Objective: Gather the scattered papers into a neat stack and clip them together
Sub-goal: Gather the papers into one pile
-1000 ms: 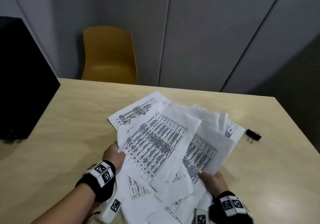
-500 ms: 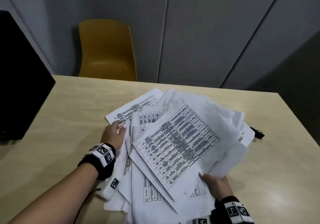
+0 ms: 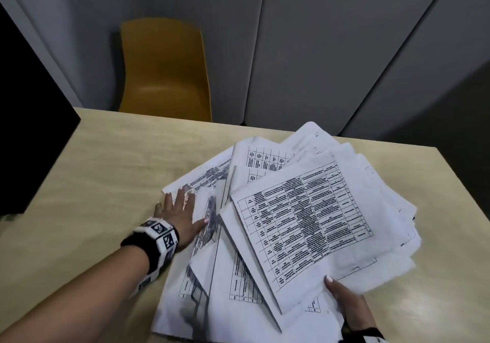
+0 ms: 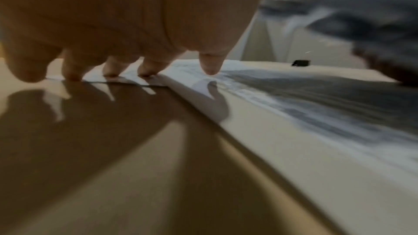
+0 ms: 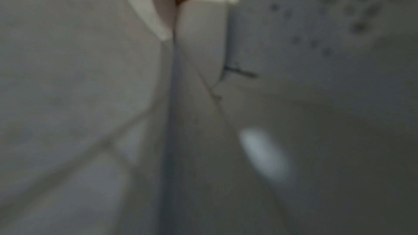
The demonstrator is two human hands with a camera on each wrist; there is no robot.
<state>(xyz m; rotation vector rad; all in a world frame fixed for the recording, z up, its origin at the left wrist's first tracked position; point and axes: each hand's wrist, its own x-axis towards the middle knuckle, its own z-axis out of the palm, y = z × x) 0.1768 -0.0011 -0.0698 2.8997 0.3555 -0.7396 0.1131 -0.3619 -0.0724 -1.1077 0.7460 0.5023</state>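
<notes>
Several white printed sheets (image 3: 299, 218) lie fanned out over the right half of the wooden table (image 3: 106, 162). My left hand (image 3: 184, 205) lies flat with spread fingers on the left edge of the spread, its fingertips (image 4: 147, 71) pressing a sheet (image 4: 294, 99) to the table. My right hand (image 3: 343, 296) grips the near corner of a tilted bundle, thumb on top and fingers hidden underneath. The black binder clip (image 4: 300, 63) shows only in the left wrist view, small, on the table beyond the papers. The right wrist view is a blur of paper (image 5: 294, 104).
A yellow chair (image 3: 164, 69) stands behind the table's far edge, against grey wall panels. A large black object (image 3: 31, 144) covers the table's left end. Bare wood lies between it and the papers. The table's right edge runs close to the sheets.
My right hand has swung its bundle farther away and to the right, covering the clip in the head view. My left hand has reached forward and flattened onto the leftmost sheet.
</notes>
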